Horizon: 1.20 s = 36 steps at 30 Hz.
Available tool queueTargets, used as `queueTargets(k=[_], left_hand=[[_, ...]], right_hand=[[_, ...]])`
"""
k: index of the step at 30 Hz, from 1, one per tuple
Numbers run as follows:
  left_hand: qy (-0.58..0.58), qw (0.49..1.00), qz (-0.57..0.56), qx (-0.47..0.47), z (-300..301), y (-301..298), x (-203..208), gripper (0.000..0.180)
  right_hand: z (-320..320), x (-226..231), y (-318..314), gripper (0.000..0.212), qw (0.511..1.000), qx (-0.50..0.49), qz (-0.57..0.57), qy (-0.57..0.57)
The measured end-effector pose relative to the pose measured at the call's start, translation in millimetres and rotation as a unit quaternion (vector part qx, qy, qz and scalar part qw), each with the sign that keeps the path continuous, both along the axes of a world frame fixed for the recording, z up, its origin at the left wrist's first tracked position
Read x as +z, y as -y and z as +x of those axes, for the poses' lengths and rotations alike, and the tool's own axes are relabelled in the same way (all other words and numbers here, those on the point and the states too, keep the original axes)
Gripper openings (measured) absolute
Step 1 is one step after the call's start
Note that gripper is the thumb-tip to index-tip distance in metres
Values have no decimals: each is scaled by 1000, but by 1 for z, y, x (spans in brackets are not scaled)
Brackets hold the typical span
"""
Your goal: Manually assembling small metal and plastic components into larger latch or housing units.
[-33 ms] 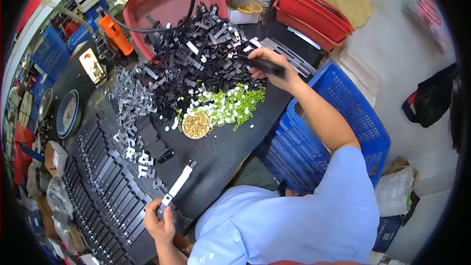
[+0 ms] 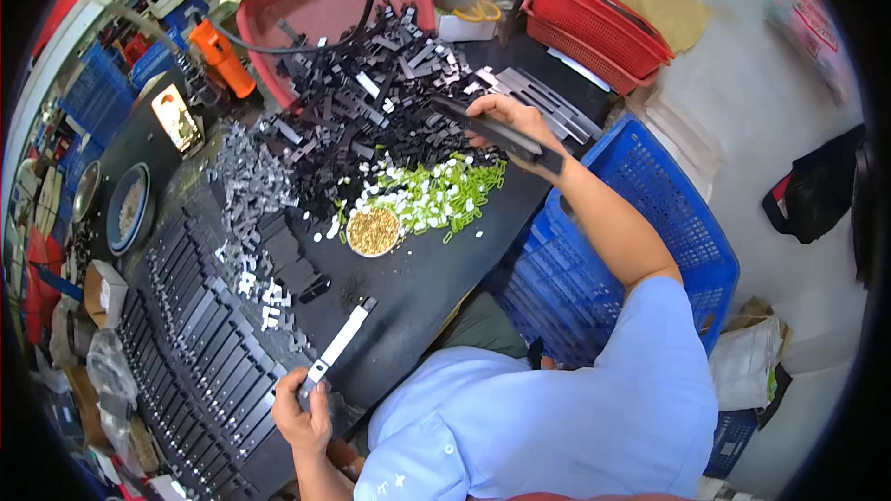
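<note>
My left hand (image 2: pixel 303 419) pinches the pale strip (image 2: pixel 342 345) by its near end; long axis runs up-right over the tabletop (image 2: pixel 422 269). Roughly between hands: gold bits (image 2: pixel 373 231), green links (image 2: pixel 474 189). Right hand (image 2: pixel 527 122), well apart, grips a dark bar (image 2: pixel 499 134), roughly crosswise. I see dark parts (image 2: pixel 357 107) heaped beyond.

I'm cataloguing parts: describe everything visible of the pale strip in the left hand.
The pale strip is long, narrow, metallic-looking, with a dark round hole near the held end and a dark far tip. The left hand pinches its near end; it slants away rightward over the dark tabletop. Whether they touch is unclear.
</note>
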<state>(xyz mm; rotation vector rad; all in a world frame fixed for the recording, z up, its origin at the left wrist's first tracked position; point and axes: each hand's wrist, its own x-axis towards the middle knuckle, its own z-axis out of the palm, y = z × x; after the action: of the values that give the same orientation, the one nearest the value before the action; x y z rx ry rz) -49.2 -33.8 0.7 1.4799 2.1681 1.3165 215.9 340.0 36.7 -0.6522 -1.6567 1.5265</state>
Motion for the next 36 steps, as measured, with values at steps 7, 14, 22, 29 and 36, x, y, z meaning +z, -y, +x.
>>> queueTargets(k=[7, 14, 22, 29, 36], left_hand=[[-35, 997, 49, -55, -5, -8, 3, 20], [-70, 997, 45, 5, -8, 14, 4, 20], [-43, 998, 38, -22, -14, 1, 8, 20], [65, 997, 4, 28, -15, 21, 7, 19], [66, 996, -33, 52, -18, 28, -5, 19]], right_hand=[[-18, -35, 6, 26, 698, 71, 635, 324], [-40, -31, 44, 21, 770, -50, 483, 415], [-44, -44, 46, 33, 806, -70, 377, 451], [-47, -14, 107, 21, 889, 113, 377, 236], [-54, -39, 107, 39, 818, 130, 470, 306]])
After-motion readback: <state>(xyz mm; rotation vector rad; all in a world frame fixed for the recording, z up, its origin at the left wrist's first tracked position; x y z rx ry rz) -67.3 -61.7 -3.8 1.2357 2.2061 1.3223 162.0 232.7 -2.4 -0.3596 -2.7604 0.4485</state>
